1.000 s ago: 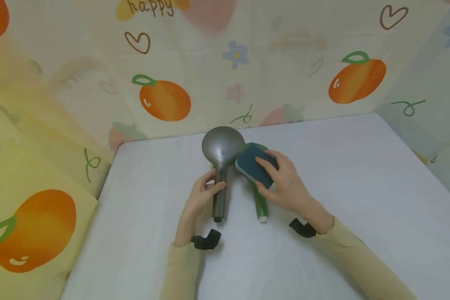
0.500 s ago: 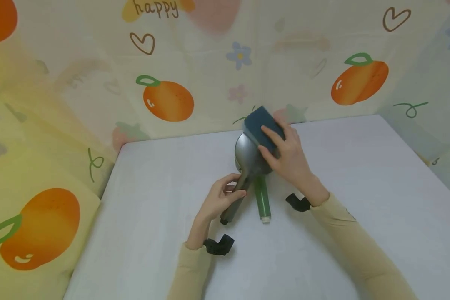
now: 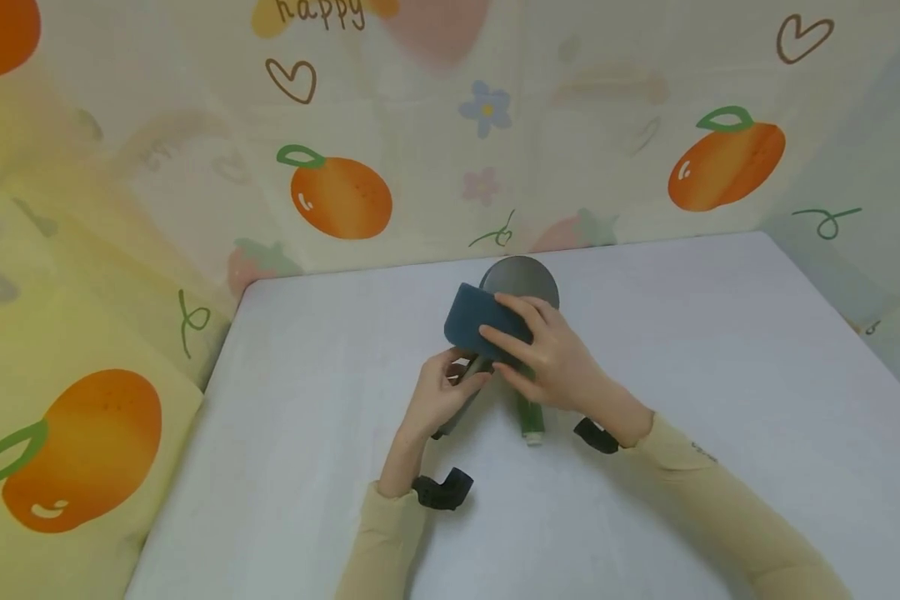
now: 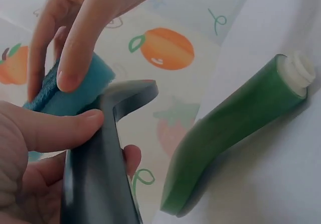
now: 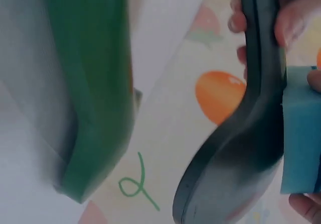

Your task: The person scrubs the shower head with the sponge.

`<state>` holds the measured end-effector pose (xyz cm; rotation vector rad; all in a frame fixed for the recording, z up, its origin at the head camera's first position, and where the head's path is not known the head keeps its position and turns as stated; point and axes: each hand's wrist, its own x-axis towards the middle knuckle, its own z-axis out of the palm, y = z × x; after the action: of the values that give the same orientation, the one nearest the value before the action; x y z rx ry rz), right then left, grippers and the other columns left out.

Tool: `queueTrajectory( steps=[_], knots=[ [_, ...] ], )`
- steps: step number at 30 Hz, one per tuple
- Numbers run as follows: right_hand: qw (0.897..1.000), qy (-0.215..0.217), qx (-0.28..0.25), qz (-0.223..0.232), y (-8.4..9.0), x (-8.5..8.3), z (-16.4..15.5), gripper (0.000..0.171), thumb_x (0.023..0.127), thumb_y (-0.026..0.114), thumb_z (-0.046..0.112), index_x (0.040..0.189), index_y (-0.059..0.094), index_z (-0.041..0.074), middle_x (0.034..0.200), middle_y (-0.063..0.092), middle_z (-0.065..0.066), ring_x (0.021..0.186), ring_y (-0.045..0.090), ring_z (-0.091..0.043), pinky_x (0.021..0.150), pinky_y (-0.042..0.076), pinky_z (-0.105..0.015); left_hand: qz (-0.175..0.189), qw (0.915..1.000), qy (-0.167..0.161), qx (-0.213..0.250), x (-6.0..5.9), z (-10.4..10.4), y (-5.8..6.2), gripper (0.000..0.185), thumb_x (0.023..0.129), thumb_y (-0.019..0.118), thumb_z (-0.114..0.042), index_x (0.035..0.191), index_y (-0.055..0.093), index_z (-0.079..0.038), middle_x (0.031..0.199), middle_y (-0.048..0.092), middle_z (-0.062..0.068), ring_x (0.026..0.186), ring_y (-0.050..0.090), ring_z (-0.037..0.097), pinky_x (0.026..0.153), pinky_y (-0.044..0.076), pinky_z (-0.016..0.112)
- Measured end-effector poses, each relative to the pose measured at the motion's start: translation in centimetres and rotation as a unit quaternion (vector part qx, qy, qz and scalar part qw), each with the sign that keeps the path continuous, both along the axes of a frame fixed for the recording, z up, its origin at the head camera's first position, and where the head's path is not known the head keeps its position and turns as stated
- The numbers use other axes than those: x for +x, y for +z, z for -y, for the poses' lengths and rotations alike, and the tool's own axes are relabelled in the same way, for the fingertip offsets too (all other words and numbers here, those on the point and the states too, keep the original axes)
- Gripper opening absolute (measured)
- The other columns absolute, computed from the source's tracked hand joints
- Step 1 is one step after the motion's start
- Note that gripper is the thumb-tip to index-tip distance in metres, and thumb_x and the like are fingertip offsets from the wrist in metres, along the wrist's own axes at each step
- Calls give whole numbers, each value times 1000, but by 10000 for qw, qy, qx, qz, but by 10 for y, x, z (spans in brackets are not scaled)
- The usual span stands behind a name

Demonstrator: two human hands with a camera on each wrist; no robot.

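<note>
"So, what are the hands holding?"

"The left hand (image 3: 438, 396) is gripping the grey shower head (image 3: 525, 277) by its handle, thumb pressing on one side and fingers curling round the other. The right hand (image 3: 558, 354) is pinching the blue sponge (image 3: 480, 325), which is touching the neck, where the handle is widening into the round head."

"And where is the shower head sitting?"

"It's hanging above the table (image 3: 307, 375), covering part of the green shower head (image 3: 531, 418), which is lying there with its handle end showing."

"How are you expecting the grey one to handle?"

"I'm guessing stiff and fairly light, probably hollow plastic, though the finish is looking metallic, so I'm not ruling out more weight. The broad head is probably making it top-heavy and inclined to twist. Its smooth skin could be getting slippery if the sponge is wet; I'm not able to tell whether it is."

"Where are you favouring a hold?"

"High on the handle, near the neck, as the left hand is doing: it's narrow enough for wrapping. The sponge is looking soft and light, so pinching its edges gently is seeming enough."
</note>
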<state>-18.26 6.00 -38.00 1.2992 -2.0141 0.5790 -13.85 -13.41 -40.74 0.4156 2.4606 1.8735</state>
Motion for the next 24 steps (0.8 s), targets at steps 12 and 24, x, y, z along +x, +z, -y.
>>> queueTrajectory(
  steps=[12,24],
  knots=[
    [9810,-941,-1378,988,7,-13,-10,43,87,66,22,124,57,2,135,36,-28,118,36,-44,92,34,-55,109,9999,58,77,0,1,-7,34,82,69,-4,115,62,-2,110,60,14,77,61,21,61,46,26],
    [9939,-260,-981,423,6,-5,-2,42,89,61,30,121,59,4,132,40,-29,114,42,-43,91,35,-54,-58,9999,-72,55,13,-5,26,32,81,65,5,112,59,7,102,60,22,76,59,26,62,46,26]
  ],
)
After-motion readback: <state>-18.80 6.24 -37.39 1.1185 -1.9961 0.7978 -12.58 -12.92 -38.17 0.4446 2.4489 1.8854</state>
